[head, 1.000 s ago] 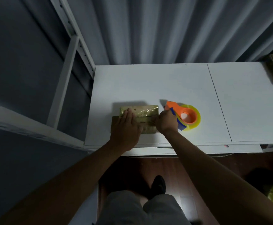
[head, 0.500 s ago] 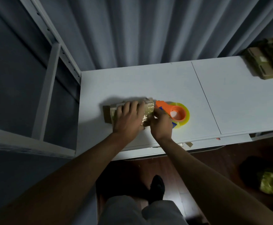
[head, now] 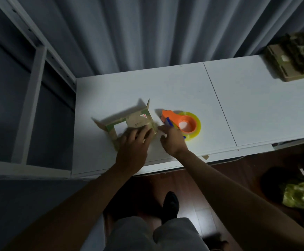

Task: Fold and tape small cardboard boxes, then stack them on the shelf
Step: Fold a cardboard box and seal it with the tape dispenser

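Left hand (head: 132,145) lay over the near side of the cardboard box (head: 129,124), fingers fairly straight, pressing on its top; no clear grip visible. Right hand (head: 173,140) sat just right of the box, fingers loosely spread, forefinger tip at the box's right corner; whether it pinched anything could not be told. Box stood opened up on the white table (head: 183,87), flaps raised at left and far right. Orange tape dispenser (head: 182,123) lay just beyond the right hand. Far right: stack of flat cartons (head: 292,57).
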